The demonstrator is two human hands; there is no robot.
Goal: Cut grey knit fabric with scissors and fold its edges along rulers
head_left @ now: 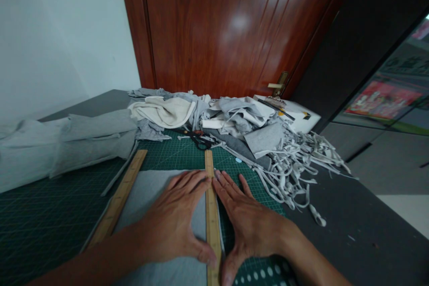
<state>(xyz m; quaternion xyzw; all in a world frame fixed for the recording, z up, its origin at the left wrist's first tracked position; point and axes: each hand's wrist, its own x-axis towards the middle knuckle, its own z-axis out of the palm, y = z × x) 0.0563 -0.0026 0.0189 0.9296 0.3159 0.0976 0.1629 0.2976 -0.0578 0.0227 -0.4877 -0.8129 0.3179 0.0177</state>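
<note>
Left hand spread flat, thumb out, grasping nothing; right hand opposite, fanned and equally free — fingertips meeting at the wooden ruler, apparently to line it up. It lies near the right edge of the grey fabric, a second ruler along the left, probably keeping it flat. Underneath, a green cutting mat — scissors beyond, fabric strips heaped right.

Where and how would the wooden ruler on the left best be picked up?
Probably by its far end, coming from above and pinching the two long edges: this wooden ruler lies flat and narrow, and that end reaches past the grey cloth over the green mat. The left forearm hides the near end, so that side looks harder to reach.
</note>
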